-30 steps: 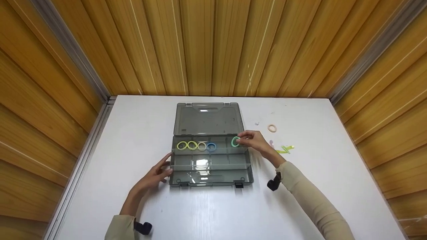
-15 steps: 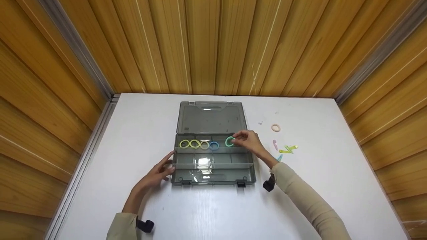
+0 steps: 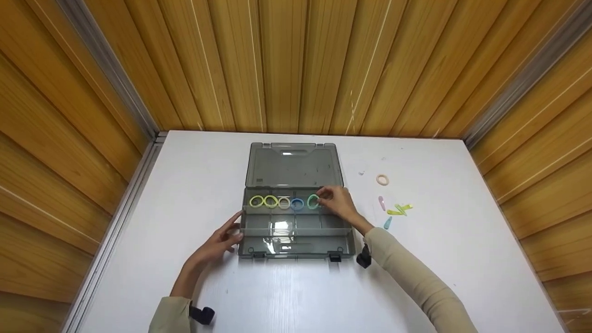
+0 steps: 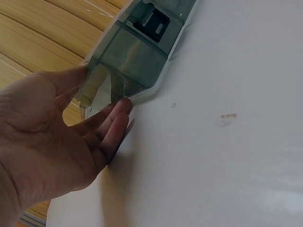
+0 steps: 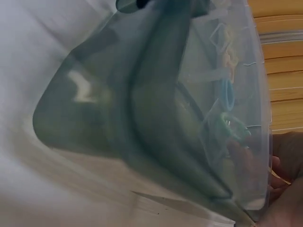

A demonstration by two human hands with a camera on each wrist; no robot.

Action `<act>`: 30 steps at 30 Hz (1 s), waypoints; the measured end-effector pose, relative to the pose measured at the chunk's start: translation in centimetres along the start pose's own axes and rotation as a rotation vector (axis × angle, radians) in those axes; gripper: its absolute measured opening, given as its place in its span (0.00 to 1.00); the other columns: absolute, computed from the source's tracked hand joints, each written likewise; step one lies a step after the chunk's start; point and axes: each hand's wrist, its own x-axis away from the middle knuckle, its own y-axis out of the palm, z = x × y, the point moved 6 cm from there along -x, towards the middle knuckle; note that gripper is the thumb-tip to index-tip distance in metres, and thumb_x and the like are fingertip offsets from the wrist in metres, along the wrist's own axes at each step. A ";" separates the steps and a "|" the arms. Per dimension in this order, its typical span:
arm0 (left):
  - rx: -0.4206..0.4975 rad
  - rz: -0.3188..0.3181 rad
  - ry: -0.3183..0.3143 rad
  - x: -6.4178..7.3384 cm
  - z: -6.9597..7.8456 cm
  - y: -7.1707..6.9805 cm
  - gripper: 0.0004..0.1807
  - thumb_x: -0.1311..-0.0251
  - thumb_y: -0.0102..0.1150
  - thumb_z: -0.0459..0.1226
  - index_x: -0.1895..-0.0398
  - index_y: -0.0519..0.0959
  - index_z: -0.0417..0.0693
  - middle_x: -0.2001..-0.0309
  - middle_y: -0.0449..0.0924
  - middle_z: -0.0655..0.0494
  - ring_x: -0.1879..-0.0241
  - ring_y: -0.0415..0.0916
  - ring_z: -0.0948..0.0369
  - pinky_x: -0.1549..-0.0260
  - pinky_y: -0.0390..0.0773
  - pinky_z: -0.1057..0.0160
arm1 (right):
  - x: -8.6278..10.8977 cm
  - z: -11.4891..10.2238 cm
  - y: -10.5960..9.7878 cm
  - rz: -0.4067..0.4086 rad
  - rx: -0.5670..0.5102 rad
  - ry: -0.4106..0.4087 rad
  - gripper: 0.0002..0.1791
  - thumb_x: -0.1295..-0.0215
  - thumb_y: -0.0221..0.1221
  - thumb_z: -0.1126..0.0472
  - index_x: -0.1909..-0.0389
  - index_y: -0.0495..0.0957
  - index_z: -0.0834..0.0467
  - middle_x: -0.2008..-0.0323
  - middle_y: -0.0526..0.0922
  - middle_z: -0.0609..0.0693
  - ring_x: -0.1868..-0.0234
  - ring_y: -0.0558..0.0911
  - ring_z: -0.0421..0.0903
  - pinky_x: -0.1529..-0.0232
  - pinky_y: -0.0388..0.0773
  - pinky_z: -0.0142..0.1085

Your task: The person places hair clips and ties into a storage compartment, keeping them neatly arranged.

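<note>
My right hand (image 3: 337,202) pinches a green hair tie (image 3: 309,202) upright in the back row of a grey see-through divider box (image 3: 296,255). Just left of it stands a blue hair tie (image 3: 297,209), then a beige one and two yellow hair ties (image 3: 250,202) in a line. In the right wrist view, the green hair tie (image 5: 226,125) and fingertips appear blurred through the box wall. My left hand (image 3: 213,245) touches the box's left side, fingers extended; the left wrist view shows its thumb (image 4: 71,79) at the rim and other fingers by the lower corner.
The box's lid (image 3: 296,169) lies folded back behind it. Right of the box on the white table are a peach hair tie (image 3: 382,183), a pink hair clip (image 3: 381,202), crossed yellow-green clips (image 3: 394,212) and a teal clip (image 3: 387,223). Wooden walls enclose the table.
My right hand has moved left along the back row, bringing the green hair tie close to the blue one. The teal clip has come out from behind the right arm. The left hand stays put.
</note>
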 end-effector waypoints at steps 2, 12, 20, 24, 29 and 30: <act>0.005 -0.012 0.005 -0.3 0.2 0.0 0.38 0.22 0.50 0.42 0.16 0.46 0.52 0.24 0.55 0.28 0.38 0.74 0.40 0.54 0.77 0.56 | -0.1 0.1 -0.6 -0.001 -0.029 -0.001 0.08 0.37 0.68 0.69 0.57 0.86 0.66 0.61 0.90 0.60 0.64 0.88 0.52 0.66 0.80 0.32; 0.000 -0.003 -0.034 -0.3 0.3 -0.2 0.38 0.23 0.52 0.41 0.16 0.47 0.54 0.24 0.55 0.28 0.40 0.76 0.45 0.55 0.78 0.58 | -2.4 3.4 -8.9 0.128 -0.312 0.063 0.17 0.30 0.65 0.60 0.51 0.84 0.71 0.58 0.86 0.71 0.66 0.90 0.49 0.67 0.85 0.32; -0.015 -0.014 -0.042 -0.1 0.4 -0.2 0.39 0.23 0.52 0.42 0.16 0.46 0.54 0.24 0.54 0.27 0.41 0.76 0.44 0.55 0.78 0.56 | -1.6 11.4 -14.4 0.249 -0.232 0.330 0.18 0.26 0.61 0.59 0.47 0.82 0.70 0.59 0.88 0.61 0.68 0.87 0.34 0.66 0.82 0.25; -0.019 -0.032 -0.036 -0.1 0.3 -0.2 0.39 0.23 0.52 0.41 0.16 0.44 0.56 0.25 0.55 0.27 0.41 0.75 0.44 0.54 0.78 0.56 | -0.5 14.5 -15.6 0.340 -0.278 0.481 0.19 0.26 0.59 0.60 0.44 0.80 0.69 0.64 0.87 0.50 0.67 0.86 0.36 0.65 0.82 0.25; -0.023 -0.029 -0.037 -0.2 0.1 -0.2 0.39 0.23 0.52 0.41 0.16 0.45 0.56 0.25 0.56 0.28 0.43 0.76 0.46 0.55 0.78 0.56 | 0.4 16.3 -15.9 0.396 -0.251 0.568 0.20 0.28 0.59 0.61 0.39 0.78 0.67 0.69 0.81 0.40 0.69 0.82 0.34 0.70 0.76 0.21; -0.022 -0.032 -0.035 -0.3 0.2 -0.2 0.40 0.23 0.52 0.41 0.16 0.45 0.56 0.25 0.56 0.28 0.43 0.76 0.46 0.55 0.78 0.56 | 0.6 16.5 -15.9 0.395 -0.231 0.580 0.21 0.27 0.59 0.61 0.39 0.78 0.67 0.69 0.80 0.39 0.70 0.80 0.32 0.70 0.75 0.21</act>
